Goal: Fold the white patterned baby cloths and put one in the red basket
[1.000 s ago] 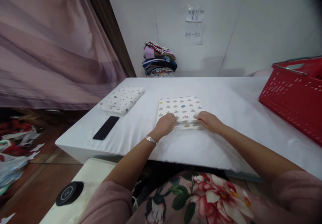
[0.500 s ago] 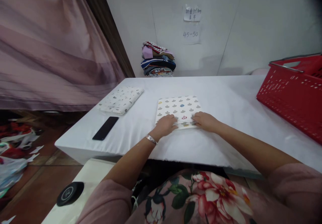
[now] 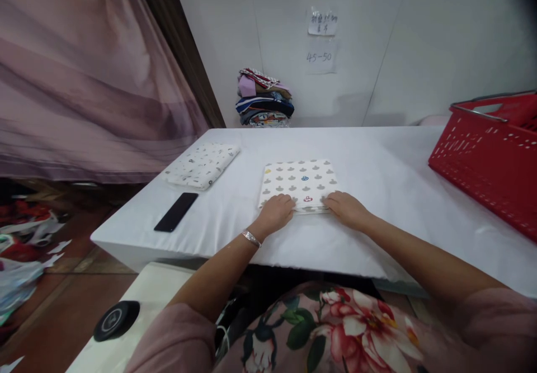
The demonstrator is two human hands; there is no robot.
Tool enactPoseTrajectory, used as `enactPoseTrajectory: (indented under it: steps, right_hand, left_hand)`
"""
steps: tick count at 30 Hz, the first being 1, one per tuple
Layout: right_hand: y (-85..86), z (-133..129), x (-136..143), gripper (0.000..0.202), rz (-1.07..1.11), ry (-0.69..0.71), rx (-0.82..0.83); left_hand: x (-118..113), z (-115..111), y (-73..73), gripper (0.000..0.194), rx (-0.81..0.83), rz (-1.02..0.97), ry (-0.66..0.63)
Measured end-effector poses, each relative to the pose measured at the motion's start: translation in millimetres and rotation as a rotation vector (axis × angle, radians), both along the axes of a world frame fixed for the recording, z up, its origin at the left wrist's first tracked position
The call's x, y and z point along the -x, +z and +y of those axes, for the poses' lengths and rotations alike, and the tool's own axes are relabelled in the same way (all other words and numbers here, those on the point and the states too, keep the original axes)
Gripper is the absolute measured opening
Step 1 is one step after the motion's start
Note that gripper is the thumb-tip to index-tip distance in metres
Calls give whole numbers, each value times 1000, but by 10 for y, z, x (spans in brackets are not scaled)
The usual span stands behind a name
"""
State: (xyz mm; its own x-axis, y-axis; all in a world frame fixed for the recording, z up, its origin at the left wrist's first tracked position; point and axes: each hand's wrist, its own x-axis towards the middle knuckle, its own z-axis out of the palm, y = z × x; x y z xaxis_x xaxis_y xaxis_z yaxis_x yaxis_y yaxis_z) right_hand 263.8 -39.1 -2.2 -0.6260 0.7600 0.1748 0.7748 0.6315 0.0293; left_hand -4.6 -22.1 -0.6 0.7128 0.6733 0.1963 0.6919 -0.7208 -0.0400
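A folded white cloth (image 3: 298,182) with grey, blue, yellow and red motifs lies flat on the white-covered table (image 3: 377,160). At its near left corner, my left hand (image 3: 277,212) grips the edge, fingers on top and thumb hidden. My right hand (image 3: 346,208) grips the near right corner in the same way. Between the two hands the layered near edge of the cloth shows. A silver bracelet (image 3: 251,239) circles my left wrist.
Another folded patterned cloth (image 3: 203,165) and a black phone (image 3: 176,212) lie on the left. A red basket (image 3: 490,160) stands at the right. Behind the table rises a stack of folded fabrics (image 3: 265,99). A black round object (image 3: 116,321) sits on a white surface lower left.
The upper layer's near edge has come down toward me, covering most of the lower strip that showed before. Both hands have shifted slightly nearer with it.
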Motion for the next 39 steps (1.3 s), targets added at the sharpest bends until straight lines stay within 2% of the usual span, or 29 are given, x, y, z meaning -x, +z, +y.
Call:
enactPoseTrajectory:
  steps: [5,9,13,17,20,25,29,33,36,39]
  right_hand:
    - [40,58,8,27,6,-48,-50]
    - [-67,31,-5,31,58,-36,-62]
    - [-148,-25,-70,30,191,3,-5]
    - [-56,3,-112,30,437,-55,167]
    - [30,88,-86,28,477,-113,279]
    - [127,192,6,24,295,-96,302]
    - [151,150,21,25,295,-104,160]
    - [21,66,-41,29,271,-38,-58]
    - [-111,37,-88,28,208,44,-90]
    - [-158,25,-115,28,227,74,-104]
  left_hand:
    - [-44,-23,-10,12,-58,-13,48]
    - [-50,-65,-46,12,-44,-60,51]
    - [-11,-66,-4,20,84,-250,47]
    - [-46,-22,101,26,239,-386,108]
    - [-123,24,131,22,248,-346,98]
    - [-214,78,152,23,185,-161,80]
    - [-216,52,178,25,42,-147,60]
    - [-188,-10,65,23,-69,-96,7]
    - [-176,-32,-50,22,-87,-40,-41]
    - [-164,-32,-78,22,-79,-50,-51]
